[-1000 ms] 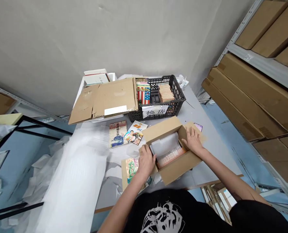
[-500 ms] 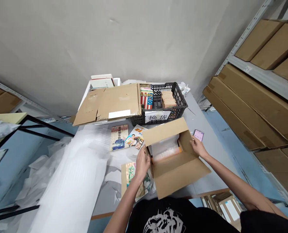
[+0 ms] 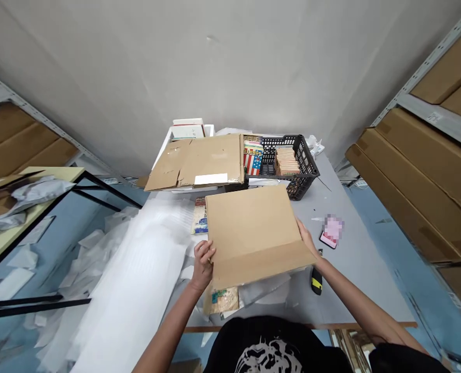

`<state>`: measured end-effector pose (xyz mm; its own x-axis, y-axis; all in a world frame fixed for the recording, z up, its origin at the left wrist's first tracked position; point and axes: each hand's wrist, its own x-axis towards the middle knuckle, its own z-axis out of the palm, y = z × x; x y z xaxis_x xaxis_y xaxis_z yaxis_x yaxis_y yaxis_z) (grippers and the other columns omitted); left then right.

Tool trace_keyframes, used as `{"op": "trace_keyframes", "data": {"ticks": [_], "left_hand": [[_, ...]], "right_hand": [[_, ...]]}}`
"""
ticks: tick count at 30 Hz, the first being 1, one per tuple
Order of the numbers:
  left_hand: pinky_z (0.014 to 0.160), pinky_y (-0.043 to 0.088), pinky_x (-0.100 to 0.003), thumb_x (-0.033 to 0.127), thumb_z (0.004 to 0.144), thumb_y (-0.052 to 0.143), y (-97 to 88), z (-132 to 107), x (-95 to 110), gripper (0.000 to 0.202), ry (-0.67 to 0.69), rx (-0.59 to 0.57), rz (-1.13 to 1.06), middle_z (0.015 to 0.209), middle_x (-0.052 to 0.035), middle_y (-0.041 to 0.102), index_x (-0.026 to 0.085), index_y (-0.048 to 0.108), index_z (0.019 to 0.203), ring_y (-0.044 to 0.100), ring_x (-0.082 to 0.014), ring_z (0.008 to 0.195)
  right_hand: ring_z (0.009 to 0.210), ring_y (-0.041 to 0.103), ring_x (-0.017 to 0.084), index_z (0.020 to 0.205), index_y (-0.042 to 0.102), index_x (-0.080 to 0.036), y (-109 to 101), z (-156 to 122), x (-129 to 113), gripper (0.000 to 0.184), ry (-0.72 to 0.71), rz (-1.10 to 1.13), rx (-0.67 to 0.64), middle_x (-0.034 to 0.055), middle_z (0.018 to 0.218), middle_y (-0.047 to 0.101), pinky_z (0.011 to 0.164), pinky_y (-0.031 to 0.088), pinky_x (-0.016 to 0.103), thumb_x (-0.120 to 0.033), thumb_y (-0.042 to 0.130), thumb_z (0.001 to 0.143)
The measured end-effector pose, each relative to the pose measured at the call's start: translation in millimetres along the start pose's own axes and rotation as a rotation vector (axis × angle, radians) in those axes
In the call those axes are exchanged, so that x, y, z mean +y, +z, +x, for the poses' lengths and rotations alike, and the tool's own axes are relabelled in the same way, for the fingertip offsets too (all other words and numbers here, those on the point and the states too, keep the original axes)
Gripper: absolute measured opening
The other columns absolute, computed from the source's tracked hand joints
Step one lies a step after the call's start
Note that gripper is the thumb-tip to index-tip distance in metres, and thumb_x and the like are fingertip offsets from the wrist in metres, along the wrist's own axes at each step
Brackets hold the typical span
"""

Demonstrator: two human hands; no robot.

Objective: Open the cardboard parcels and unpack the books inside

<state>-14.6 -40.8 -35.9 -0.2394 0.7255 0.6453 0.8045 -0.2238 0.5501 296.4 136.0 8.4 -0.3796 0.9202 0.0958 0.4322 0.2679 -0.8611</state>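
Observation:
A cardboard box [image 3: 253, 223] is tilted above the table, a plain brown side facing me and its opening out of sight. My left hand [image 3: 204, 263] grips its left edge with curled fingers. On the right edge, my right hand [image 3: 307, 239] holds the box, with some fingers hidden behind it. Partly under the box lie a book with a blue picture [image 3: 200, 216] and, nearer to me, another book or picture cover [image 3: 224, 300] beside clear plastic. A black and yellow utility knife [image 3: 316, 280] rests on the table by my right forearm.
At the back stand a black plastic crate [image 3: 308, 176] holding books and a white bin [image 3: 164, 150] under a flattened cardboard piece [image 3: 203, 160]. White foam sheeting [image 3: 125, 290] drapes over the table's left side. A phone [image 3: 328, 239] lies to the right. Boxed shelves [image 3: 405, 181] flank the table.
Both hands have tipped the box, so its open inside no longer shows and a plain side faces me. The utility knife has come into view. My view has shifted left.

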Motion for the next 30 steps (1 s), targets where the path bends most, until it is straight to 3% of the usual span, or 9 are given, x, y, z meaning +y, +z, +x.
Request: {"op": "trace_keyframes", "data": {"ticks": [4,8,11,16,18,21,26,30], "left_hand": [[0.106,0.036,-0.045,0.061,0.086,0.037,-2.4,-24.3,-7.1,0.053,-0.517,0.004,-0.131,0.135,-0.0113,0.048,0.026,0.048,0.125,0.043,-0.0234,0.128],[0.107,0.036,-0.042,0.064,0.083,0.04,-10.3,-18.8,1.2,0.066,-0.757,0.0,-0.263,0.13,-0.0134,0.055,0.02,0.044,0.133,0.05,-0.0254,0.123],[0.104,0.039,-0.042,0.063,0.077,0.051,-21.1,3.9,-1.2,0.071,-0.763,-0.001,-0.3,0.123,-0.0147,0.06,0.017,0.046,0.131,0.055,-0.0273,0.116],[0.097,0.043,-0.045,0.053,0.07,0.063,-42.2,52.5,-8.7,0.077,-0.655,-0.073,-0.341,0.115,-0.0174,0.064,0.014,0.041,0.133,0.061,-0.0276,0.106],[0.095,0.046,-0.045,0.048,0.068,0.067,-49.8,69.0,-3.8,0.079,-0.577,-0.156,-0.378,0.12,-0.0185,0.061,0.015,0.039,0.135,0.062,-0.0271,0.105],[0.089,0.05,-0.043,0.046,0.076,0.059,-59.6,92.4,12.9,0.069,-0.48,-0.217,-0.459,0.131,-0.0162,0.053,0.021,0.037,0.137,0.06,-0.0256,0.109],[0.088,0.052,-0.044,0.058,0.081,0.051,-75.9,138.8,44.0,0.058,-0.486,-0.118,-0.612,0.131,-0.0091,0.052,0.027,0.045,0.129,0.055,-0.0267,0.114],[0.09,0.049,-0.048,0.076,0.075,0.04,-76.7,153.3,55.3,0.069,-0.482,-0.099,-0.727,0.132,-0.0071,0.052,0.029,0.05,0.125,0.051,-0.0299,0.119]], "right_hand": [[0.126,0.046,0.021,0.137,0.041,-0.015,27.5,-5.7,-4.9,0.057,-0.011,-0.042,0.004,0.0116,0.135,0.051,0.107,0.036,0.036,-0.044,0.026,0.091],[0.126,0.045,0.022,0.14,0.037,-0.017,33.7,-11.7,-4.9,0.055,-0.13,-0.098,0.018,0.0119,0.136,0.049,0.107,0.035,0.039,-0.04,0.032,0.09],[0.124,0.046,0.025,0.141,0.036,-0.02,27.1,-6.1,-9.7,0.056,-0.186,-0.165,0.121,0.0121,0.132,0.05,0.106,0.036,0.042,-0.042,0.032,0.09],[0.124,0.045,0.027,0.144,0.03,-0.025,5.1,8.5,-29.2,0.058,-0.284,-0.215,0.273,0.0122,0.129,0.048,0.105,0.036,0.047,-0.045,0.034,0.09],[0.122,0.045,0.026,0.144,0.029,-0.028,-7.0,11.5,-38.7,0.057,-0.347,-0.233,0.318,0.0107,0.129,0.047,0.104,0.037,0.047,-0.046,0.036,0.09],[0.122,0.046,0.023,0.143,0.028,-0.033,-26.7,16.5,-56.9,0.054,-0.505,-0.226,0.355,0.0075,0.132,0.044,0.104,0.037,0.047,-0.041,0.038,0.091],[0.128,0.039,0.026,0.144,0.022,-0.034,-49.9,28.1,-78.6,0.058,-0.633,-0.283,0.428,0.0079,0.134,0.039,0.105,0.033,0.055,-0.038,0.042,0.089],[0.126,0.04,0.031,0.141,0.022,-0.027,-48.0,11.3,-51.2,0.067,-0.604,-0.389,0.335,0.0135,0.132,0.038,0.1,0.037,0.058,-0.037,0.053,0.082]]}}
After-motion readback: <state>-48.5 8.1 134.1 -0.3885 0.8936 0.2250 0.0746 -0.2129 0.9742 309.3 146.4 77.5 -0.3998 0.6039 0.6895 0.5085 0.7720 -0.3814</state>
